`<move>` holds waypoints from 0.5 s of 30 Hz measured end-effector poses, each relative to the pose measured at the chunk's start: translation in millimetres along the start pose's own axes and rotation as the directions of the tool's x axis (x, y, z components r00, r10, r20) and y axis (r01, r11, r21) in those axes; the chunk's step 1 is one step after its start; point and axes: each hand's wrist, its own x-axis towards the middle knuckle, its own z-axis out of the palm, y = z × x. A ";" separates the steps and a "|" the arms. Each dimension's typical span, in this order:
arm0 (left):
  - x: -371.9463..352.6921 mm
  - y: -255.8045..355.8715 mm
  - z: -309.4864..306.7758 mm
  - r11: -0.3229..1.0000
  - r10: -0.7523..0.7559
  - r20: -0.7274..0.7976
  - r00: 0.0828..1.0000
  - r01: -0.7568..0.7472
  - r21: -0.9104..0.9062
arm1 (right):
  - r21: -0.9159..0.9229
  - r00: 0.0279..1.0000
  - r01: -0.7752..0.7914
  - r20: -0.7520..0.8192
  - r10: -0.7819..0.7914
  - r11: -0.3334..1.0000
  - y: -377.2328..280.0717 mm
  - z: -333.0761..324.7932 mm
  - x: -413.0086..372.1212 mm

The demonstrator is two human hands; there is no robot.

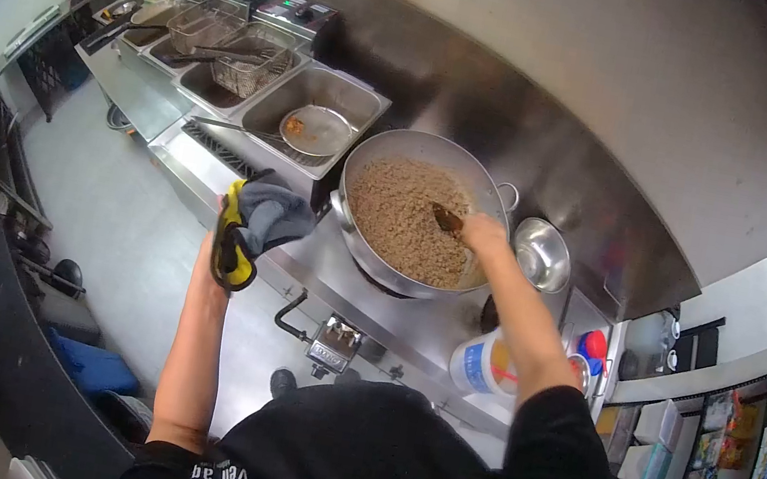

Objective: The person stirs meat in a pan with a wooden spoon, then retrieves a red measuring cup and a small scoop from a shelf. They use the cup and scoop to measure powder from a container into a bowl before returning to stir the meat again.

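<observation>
Right hand [484, 233] closed around the grip of a wooden spatula [448, 218], blade end down in the browned, crumbly food [399, 222]. Arm stretched out over the near right rim of the wok.

Large steel wok [389, 144] on the burner at centre of the cooking line, filled most of the way with that food. One loop handle at the far right, a second handle at the left rim.

Left hand [237, 233] clutching a bunched grey cloth [275, 211] with a yellow-and-black edge; fingers mostly hidden beneath it. Cloth just beside the wok's left handle; contact cannot be told.

Small steel bowl [541, 254] just right of the wok, close behind the right wrist. White tub [476, 365] with a blue label on the counter under the right forearm.

Left of the wok, a rectangular steel pan [366, 100] with a round skimmer [316, 130] lying in it. Further left, wire fryer baskets [233, 47] over the fryer wells. Stainless backsplash [563, 138] along the wall behind the line.
</observation>
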 end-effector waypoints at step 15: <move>-16.1 0.8 106.1 0.122 0.185 0.308 0.933 -0.333 0.935 | 0.482 0.977 -0.115 -0.102 0.186 0.868 -30.9 -11.1 -153.9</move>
